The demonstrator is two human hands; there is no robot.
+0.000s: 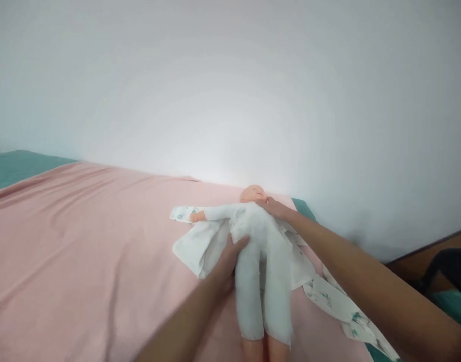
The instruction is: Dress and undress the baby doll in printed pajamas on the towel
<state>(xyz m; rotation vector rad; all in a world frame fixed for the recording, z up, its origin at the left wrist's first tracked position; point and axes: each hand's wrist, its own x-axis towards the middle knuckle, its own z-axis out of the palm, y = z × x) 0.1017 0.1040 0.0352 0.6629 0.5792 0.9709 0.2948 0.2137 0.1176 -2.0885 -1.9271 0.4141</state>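
Observation:
A baby doll (253, 226) with a white cloth body lies on its back, its plastic head toward the wall and its legs toward me. My left hand (230, 256) grips the doll's side at the hip, thumb on top and the other fingers hidden behind it. At the neck and shoulder, my right hand (273, 206) holds the doll, with part of its fingers out of sight. Beneath the doll a white baby garment (194, 249) is spread open. One printed sleeve (181, 213) lies by the doll's outstretched hand.
A pink sheet (83, 251) covers the bed, with green bedding (22, 168) showing at its edges. White printed cloth (332, 299) lies at the right, partly under my right forearm. A pale wall (215, 90) rises behind. Some dark object (449, 266) stands at the right edge.

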